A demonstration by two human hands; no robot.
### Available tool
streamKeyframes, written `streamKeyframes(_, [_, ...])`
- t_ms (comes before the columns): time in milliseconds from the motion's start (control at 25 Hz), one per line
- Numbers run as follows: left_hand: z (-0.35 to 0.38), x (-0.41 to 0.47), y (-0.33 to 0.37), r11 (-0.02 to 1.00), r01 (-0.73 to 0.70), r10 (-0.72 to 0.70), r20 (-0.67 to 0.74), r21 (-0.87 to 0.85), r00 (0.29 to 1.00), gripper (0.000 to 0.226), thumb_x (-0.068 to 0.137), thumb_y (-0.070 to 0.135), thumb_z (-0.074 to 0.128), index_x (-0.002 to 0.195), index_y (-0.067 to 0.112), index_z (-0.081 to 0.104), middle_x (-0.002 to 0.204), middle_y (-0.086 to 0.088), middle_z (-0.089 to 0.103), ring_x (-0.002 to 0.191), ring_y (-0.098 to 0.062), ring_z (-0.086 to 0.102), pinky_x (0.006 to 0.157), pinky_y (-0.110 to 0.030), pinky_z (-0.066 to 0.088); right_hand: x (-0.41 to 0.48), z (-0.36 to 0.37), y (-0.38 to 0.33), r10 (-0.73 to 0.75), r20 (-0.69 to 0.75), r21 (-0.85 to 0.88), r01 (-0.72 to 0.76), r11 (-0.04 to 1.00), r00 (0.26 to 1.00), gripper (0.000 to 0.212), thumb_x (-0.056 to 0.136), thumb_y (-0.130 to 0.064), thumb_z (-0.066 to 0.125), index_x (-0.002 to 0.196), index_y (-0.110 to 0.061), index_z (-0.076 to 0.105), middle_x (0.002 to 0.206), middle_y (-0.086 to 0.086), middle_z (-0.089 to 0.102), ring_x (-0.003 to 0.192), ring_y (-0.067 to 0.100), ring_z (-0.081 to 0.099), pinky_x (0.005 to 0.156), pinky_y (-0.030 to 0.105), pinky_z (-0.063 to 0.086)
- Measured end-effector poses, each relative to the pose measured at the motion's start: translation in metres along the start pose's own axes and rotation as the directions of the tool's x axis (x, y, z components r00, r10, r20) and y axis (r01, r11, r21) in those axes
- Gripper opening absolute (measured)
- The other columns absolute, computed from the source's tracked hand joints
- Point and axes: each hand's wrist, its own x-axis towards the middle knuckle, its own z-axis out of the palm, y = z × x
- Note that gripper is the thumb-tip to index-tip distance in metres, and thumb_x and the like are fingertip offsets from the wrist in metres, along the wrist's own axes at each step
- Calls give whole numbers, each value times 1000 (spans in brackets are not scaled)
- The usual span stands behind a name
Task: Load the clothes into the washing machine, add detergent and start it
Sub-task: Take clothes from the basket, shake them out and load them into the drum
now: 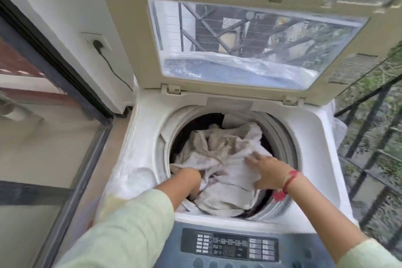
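Observation:
A top-loading washing machine (313,189) stands in front of me with its lid (239,35) raised. Its round drum holds a heap of whitish and beige clothes (219,150) that reaches nearly up to the rim. My left hand (189,178) is pushed down into the cloth at the drum's near-left side, its fingers buried and hidden. My right hand (268,169) lies on top of the pile at the right with fingers spread, pressing the fabric down. A red thread band sits on that wrist.
The control panel (230,246) with buttons runs along the machine's near edge. A wall socket with a black plug and cable (97,44) is on the wall at left. A sliding glass door (43,137) stands at left, a dark metal railing (374,137) at right.

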Motion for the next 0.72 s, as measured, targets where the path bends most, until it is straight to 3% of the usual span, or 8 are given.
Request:
streamKeyframes(80, [-17,-10,-4,1000,2,-2,167,0,986,61,89,44,56,139,13,40,136,-7,50,120,-28,50,100,-41,41,-4,-7,9,-25,16,57,24,998,1000,71,86,-31,58,147,-24,21,153,1,24,135,25,35,108,38,35])
streamKeyframes(120, [-25,-17,-8,1000,-6,8,117,-15,993,62,88,49,53,138,14,42,137,-7,49,122,-28,48,103,-42,38,-6,-9,11,-3,-73,31,5,1000,997,73,85,-32,60,147,-25,21,152,2,27,133,26,37,106,40,38])
streamKeyframes(200, [-34,-27,-19,999,-22,33,-309,40,951,71,85,59,49,143,21,35,150,-7,33,137,-31,30,111,-54,22,-2,-11,11,43,-243,-81,-64,995,969,97,78,-38,70,149,-27,6,157,7,9,140,33,25,109,49,33])
streamKeyframes(240, [-35,-28,-22,997,-24,59,-529,73,847,84,81,65,51,148,24,21,157,-9,16,143,-33,13,112,-60,11,5,-11,8,41,-257,-121,-74,990,966,115,71,-43,76,149,-29,-7,158,7,-8,144,37,9,110,56,24])
streamKeyframes(320, [-34,-19,-22,994,-104,63,-687,-19,724,120,66,74,61,148,29,-15,155,-8,-23,142,-35,-19,107,-66,-1,25,-9,-2,10,-181,-206,-48,977,983,139,57,-53,81,143,-34,-27,151,3,-34,141,43,-16,105,70,12])
streamKeyframes(400, [-29,0,-8,968,-180,55,-553,-175,831,141,54,71,73,141,33,-32,147,-6,-39,136,-36,-33,104,-71,-2,52,6,-12,8,-45,-278,-20,960,999,147,52,-55,84,138,-36,-34,147,3,-42,137,47,-22,99,77,11])
streamKeyframes(520, [0,46,23,963,-124,63,-250,-237,966,143,56,58,81,138,36,-34,144,-1,-45,134,-35,-36,99,-79,4,80,48,-25,35,184,-298,21,954,982,140,60,-46,84,141,-33,-30,147,5,-42,139,46,-18,100,76,18])
streamKeyframes(720, [34,120,36,961,37,-57,-65,-272,996,141,56,42,89,143,39,-21,146,-2,-44,137,-40,-30,91,-83,5,129,108,-44,55,350,-254,38,966,935,137,64,-43,83,140,-34,-31,149,5,-38,141,43,-14,98,76,22])
